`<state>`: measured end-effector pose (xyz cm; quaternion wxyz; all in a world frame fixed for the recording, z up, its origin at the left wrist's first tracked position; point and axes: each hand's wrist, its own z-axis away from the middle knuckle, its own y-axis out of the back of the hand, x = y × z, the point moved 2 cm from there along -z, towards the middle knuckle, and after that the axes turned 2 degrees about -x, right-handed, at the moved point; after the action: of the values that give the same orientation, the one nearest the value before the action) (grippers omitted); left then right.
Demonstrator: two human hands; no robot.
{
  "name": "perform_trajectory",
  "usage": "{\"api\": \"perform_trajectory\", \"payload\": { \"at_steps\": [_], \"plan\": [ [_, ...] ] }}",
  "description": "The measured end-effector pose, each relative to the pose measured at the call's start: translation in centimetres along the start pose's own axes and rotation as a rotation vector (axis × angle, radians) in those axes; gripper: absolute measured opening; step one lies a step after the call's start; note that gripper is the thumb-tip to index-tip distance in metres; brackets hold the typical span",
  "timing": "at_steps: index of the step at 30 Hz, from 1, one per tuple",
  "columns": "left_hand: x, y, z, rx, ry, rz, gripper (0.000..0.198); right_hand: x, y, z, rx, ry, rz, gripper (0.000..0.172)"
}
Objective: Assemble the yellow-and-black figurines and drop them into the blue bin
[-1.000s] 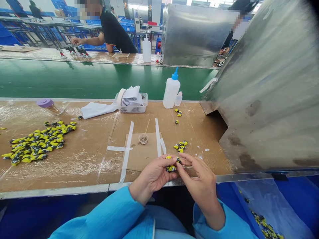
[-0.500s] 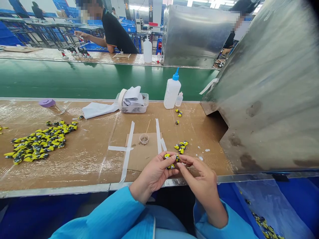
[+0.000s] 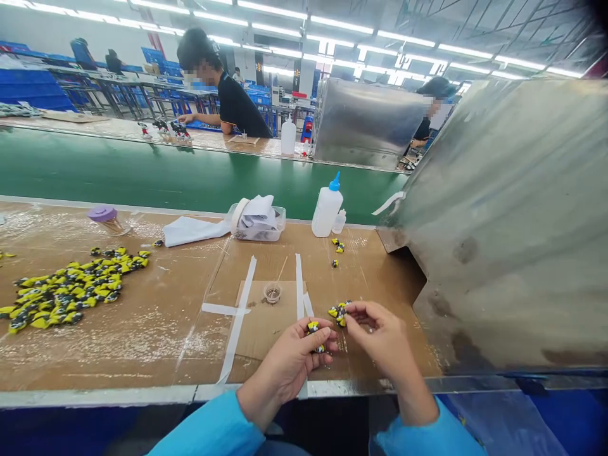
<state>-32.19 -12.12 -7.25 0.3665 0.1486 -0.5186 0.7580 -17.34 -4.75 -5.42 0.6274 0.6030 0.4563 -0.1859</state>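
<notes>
Small yellow, black and white painted figures (image 3: 313, 327) are held in my left hand (image 3: 289, 356), under the thumb and against the curled fingers, above the front of the table. Just to the right, my right hand (image 3: 386, 335) has its thumb and fingertips pinched on one yellow-and-black figure (image 3: 341, 319). That figure is at the edge of a small cluster of like figures (image 3: 332, 311) on the table, partly hidden by the fingers. Left of the hands, a small clear cup (image 3: 272, 294) with a thin stick (image 3: 284, 268) stands on a cardboard piece (image 3: 256, 339).
A large heap of yellow-and-black figures (image 3: 71, 288) lies at left. Along the back are a purple-lidded jar (image 3: 103, 215), a white cloth (image 3: 194, 231), a clear tub (image 3: 261, 231) and a blue-tipped bottle (image 3: 326, 212). A metal hood (image 3: 513, 240) bounds the right; a green conveyor (image 3: 213, 174) runs behind.
My right hand has moved away from the left, out to the small cluster. My left hand keeps its figures. The head view has tilted upward.
</notes>
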Motion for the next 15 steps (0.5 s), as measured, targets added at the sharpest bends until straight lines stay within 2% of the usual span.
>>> {"api": "perform_trajectory", "payload": {
  "at_steps": [5,8,11,15],
  "plan": [
    [0.1,0.3,0.0,0.023,0.000,0.002,0.021,2.0,0.7,-6.8,0.017,-0.070,0.084,0.012],
    [0.1,0.3,0.2,0.013,-0.003,0.001,0.024,2.8,0.3,-9.2,0.067,-0.048,0.081,0.020],
    [0.4,0.3,0.4,0.035,0.002,0.008,0.027,3.5,0.3,-8.9,0.079,-0.021,0.048,0.033],
    [0.5,0.2,0.5,0.062,0.008,0.020,0.031,4.2,1.3,-5.7,0.030,-0.019,0.046,0.033]
  ]
}}
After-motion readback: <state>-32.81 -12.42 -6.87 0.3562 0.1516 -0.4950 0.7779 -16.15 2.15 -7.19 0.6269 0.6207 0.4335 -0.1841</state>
